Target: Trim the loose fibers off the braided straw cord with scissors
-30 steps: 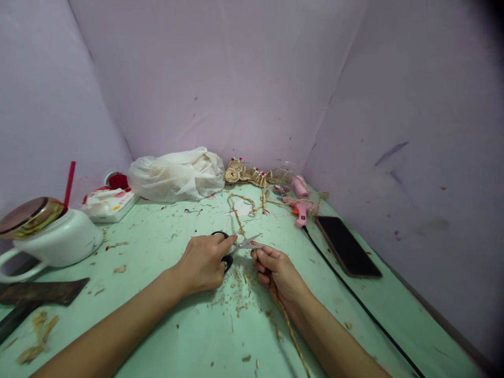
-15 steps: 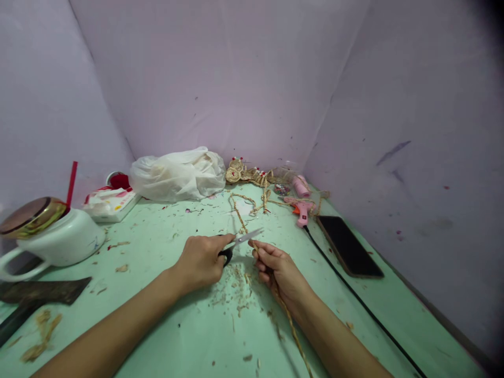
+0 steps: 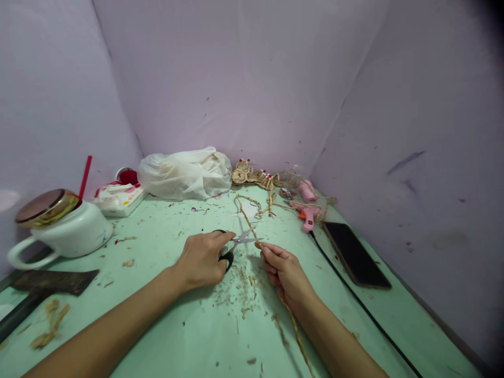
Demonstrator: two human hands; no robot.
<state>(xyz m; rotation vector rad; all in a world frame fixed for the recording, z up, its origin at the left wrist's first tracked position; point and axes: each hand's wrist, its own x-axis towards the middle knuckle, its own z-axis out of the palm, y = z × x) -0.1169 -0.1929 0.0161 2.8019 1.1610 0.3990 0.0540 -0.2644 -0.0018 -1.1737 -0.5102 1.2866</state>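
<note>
In my left hand (image 3: 205,257) is a pair of black-handled scissors (image 3: 239,240), my fingers in the handles and the blades spread apart. The blades point right, at a tan twisted straw cord (image 3: 249,220). My right hand (image 3: 285,270) pinches this cord between thumb and fingertips just right of the blades. From that pinch one end of the cord runs down past my wrist out of view, and the other runs up the table toward a woven straw piece (image 3: 255,176) with red and white pins. Fibre scraps (image 3: 246,294) lie below the scissors.
A pink glue gun (image 3: 310,214) with a black cable and a phone (image 3: 356,254) lie at right. A white plastic bag (image 3: 187,173) is at the back. On the left are a white mug (image 3: 74,231), a tissue pack (image 3: 120,199) and a hammer-like tool (image 3: 55,282). Walls enclose the green table.
The scissor blades have spread wider, around the cord. The view has turned slightly left, shifting the table things rightward. My right hand still pinches the cord.
</note>
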